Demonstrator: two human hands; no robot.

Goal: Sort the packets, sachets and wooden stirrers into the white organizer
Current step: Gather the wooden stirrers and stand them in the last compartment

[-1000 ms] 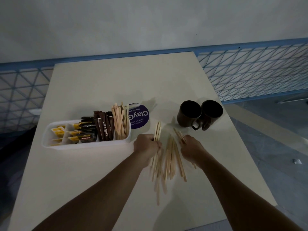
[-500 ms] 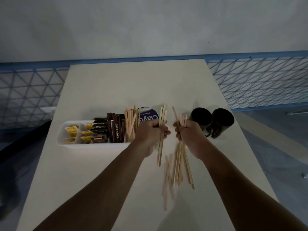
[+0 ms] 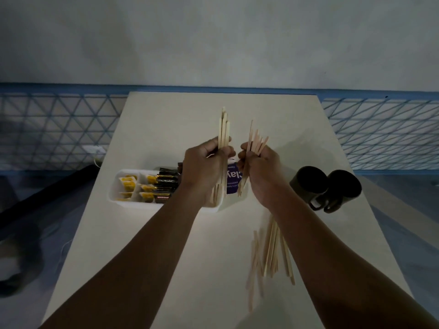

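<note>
Above the white organizer [image 3: 142, 205], both hands are higher now than before. One, the left hand [image 3: 204, 168], grips tall pale stirrers [image 3: 223, 131]; the right hand [image 3: 262, 169] grips a fanned bunch [image 3: 256, 144]. At five o'clock lie loose sticks [image 3: 270, 248].

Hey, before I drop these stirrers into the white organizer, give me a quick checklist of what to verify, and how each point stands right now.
1. Left hand has a grip on the left bundle, sticks aligned: ok.
2. Right bundle squared up in the right hand: not ok, its tips fan out unevenly.
3. Room at the right end of the organizer: cannot tell, the left hand covers it.
4. All stirrers off the table: not ok, a loose pile lies by the right forearm.
5. Mugs out of the way: ok, they stand to the right of both hands.
</note>
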